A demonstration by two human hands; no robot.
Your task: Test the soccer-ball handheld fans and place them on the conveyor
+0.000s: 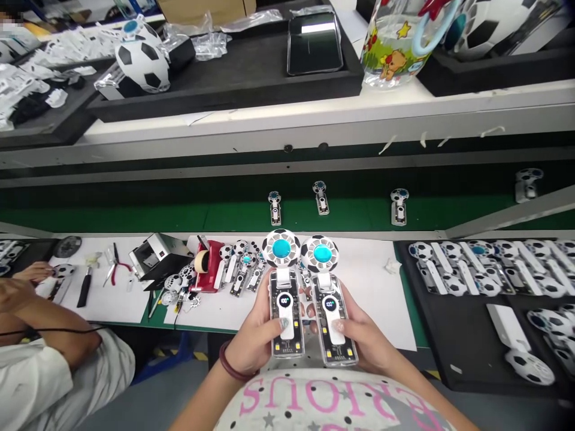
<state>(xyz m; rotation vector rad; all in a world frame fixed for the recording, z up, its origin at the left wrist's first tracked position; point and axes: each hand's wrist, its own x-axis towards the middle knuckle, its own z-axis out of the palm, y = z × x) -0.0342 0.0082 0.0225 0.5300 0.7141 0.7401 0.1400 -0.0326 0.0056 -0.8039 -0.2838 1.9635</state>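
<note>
Two handheld fans with football-patterned heads and clear bodies stand upright side by side above the near edge of a workbench, one in each hand, their small round displays lit. The left hand is closed around the left fan, thumb lying on its white front strip; the right hand is closed around the right fan, thumb pressed on its white strip. Behind them lies a white sheet on the bench, with a cluster of loose fans beside a red tape dispenser and a small grey box. Pliers lie further left, near a co-worker's arm. A black tray at right holds rows of fans. Three more fans ride the green conveyor beyond, and a football sits on the shelf above.
</note>
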